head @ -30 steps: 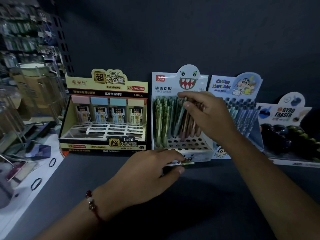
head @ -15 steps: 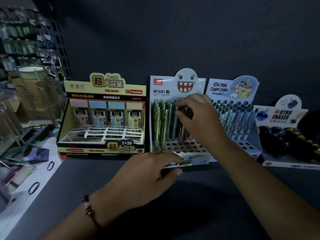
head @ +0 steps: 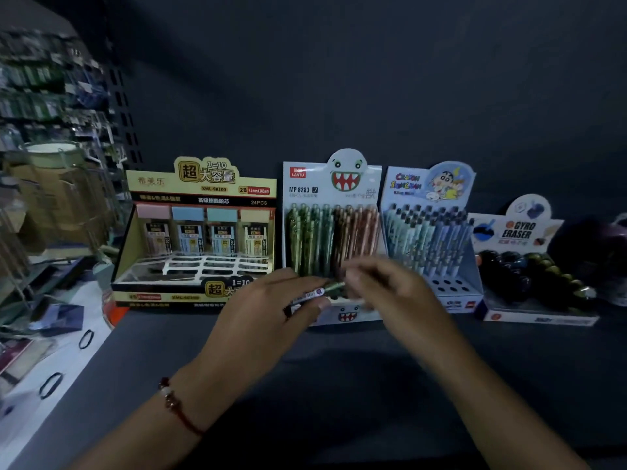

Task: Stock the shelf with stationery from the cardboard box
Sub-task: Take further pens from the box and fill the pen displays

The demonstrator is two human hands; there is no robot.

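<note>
While left hand (head: 258, 320) fingers clamp a green pen (head: 322, 290) just ahead of the monster pen display (head: 334, 232), right hand (head: 390, 293) blurred at pen's tip, its finger state unclear, both above shelf (head: 339, 385).

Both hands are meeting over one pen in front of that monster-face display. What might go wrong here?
The pen passes between the left hand and the blurred, moving right hand, so it might slip onto the dark shelf. Both hands work close to the monster-face display, whose upright pens could be knocked askew. The dim light may make the free holes hard to find.
</note>
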